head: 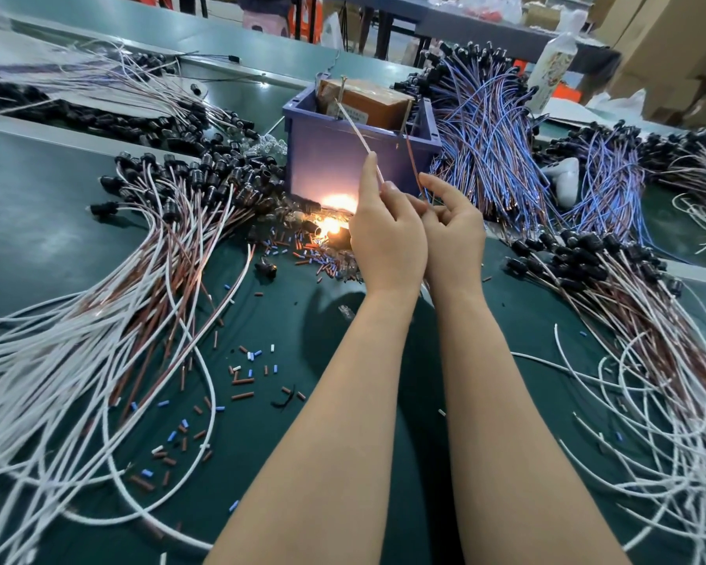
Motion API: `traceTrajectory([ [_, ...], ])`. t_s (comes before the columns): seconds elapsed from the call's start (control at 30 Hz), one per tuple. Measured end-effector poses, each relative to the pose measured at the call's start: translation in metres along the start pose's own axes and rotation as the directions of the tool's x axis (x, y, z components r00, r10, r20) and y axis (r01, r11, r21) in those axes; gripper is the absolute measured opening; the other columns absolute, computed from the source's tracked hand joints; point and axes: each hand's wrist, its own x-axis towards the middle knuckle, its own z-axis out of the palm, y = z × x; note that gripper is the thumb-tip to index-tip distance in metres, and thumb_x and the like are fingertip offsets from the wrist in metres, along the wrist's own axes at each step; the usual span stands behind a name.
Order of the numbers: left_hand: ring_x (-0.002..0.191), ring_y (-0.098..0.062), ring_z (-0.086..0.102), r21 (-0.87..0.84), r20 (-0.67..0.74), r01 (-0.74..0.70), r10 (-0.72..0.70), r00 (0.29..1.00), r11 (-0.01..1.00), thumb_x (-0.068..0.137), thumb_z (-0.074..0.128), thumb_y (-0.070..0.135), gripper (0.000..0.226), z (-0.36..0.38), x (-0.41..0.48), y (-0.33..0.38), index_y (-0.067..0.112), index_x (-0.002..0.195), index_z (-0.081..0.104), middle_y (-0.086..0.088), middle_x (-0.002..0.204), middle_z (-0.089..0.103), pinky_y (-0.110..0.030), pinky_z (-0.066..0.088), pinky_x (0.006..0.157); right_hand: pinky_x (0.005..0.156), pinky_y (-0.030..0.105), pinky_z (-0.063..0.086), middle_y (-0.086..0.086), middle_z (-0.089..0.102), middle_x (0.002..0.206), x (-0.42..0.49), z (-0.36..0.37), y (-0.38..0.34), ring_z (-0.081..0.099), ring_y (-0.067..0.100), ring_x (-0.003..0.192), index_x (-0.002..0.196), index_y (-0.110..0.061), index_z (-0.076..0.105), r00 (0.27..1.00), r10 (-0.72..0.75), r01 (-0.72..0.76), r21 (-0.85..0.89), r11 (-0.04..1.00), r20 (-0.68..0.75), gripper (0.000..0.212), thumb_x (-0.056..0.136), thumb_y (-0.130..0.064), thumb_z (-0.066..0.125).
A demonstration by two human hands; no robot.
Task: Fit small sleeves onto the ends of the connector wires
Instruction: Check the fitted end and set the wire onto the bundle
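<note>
Both my hands are raised over the middle of the green table (pixel 41 222), close together. My left hand (pixel 386 234) pinches a white wire (pixel 353 124) that slants up to the left toward the blue bin. My right hand (pixel 453 230) pinches a brown wire (pixel 413 163) that rises beside it. The lower parts of both wires are hidden behind my hands. Loose small sleeves (pixel 245 381), brown, blue and white, lie scattered on the table below and in a heap (pixel 318 254) just left of my hands.
A blue bin (pixel 335 161) holding a brown box stands behind my hands, with a glowing lamp (pixel 333 222) at its foot. Piles of white-and-brown wires with black connectors (pixel 147 246) lie left and right (pixel 628 320); blue-and-brown bundles (pixel 486 128) lie at the back right.
</note>
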Motion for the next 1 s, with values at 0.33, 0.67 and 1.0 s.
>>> traceTrajectory([
  [0.33, 0.104, -0.018, 0.061, 0.021, 0.08, -0.009, 0.007, 0.997, 1.0, 0.101, 0.035, 0.014, 0.041, -0.001, 0.002, 0.001, 0.013, 0.142, 0.039, -0.012, 0.113, 0.065, -0.003, 0.04, 0.078, 0.094, 0.045, 0.05, 0.009, 0.073, 0.098, 0.0, -0.001, -0.001, 0.067, 0.023, 0.096, 0.117, -0.017, 0.062, 0.999, 0.032, -0.033, 0.057, 0.998, 0.015, 0.033, 0.091, 0.0, 0.051],
  [0.67, 0.086, 0.0, 0.062, -0.011, 0.104, 0.016, -0.015, 0.995, 1.0, 0.101, 0.036, 0.013, 0.039, -0.003, 0.002, 0.002, 0.01, 0.14, 0.041, 0.004, 0.088, 0.064, -0.004, 0.042, 0.076, 0.092, 0.045, 0.051, 0.01, 0.071, 0.103, 0.0, -0.001, 0.0, 0.067, 0.023, 0.095, 0.117, -0.018, 0.062, 1.0, 0.018, -0.018, 0.023, 1.0, 0.018, 0.033, 0.091, -0.001, 0.051],
  [1.0, 0.079, -0.026, 0.064, -0.016, 0.099, 0.091, -0.089, 0.991, 0.996, 0.096, 0.042, 0.011, 0.013, -0.004, -0.012, 0.005, 0.015, 0.1, 0.053, -0.014, 0.084, 0.07, -0.045, 0.053, 0.08, 0.062, 0.036, 0.047, 0.011, 0.061, 0.069, 0.006, -0.017, 0.006, 0.053, 0.021, 0.066, 0.069, -0.01, 0.06, 0.976, 0.209, -0.202, -0.107, 0.974, 0.056, 0.023, 0.091, -0.013, 0.057],
])
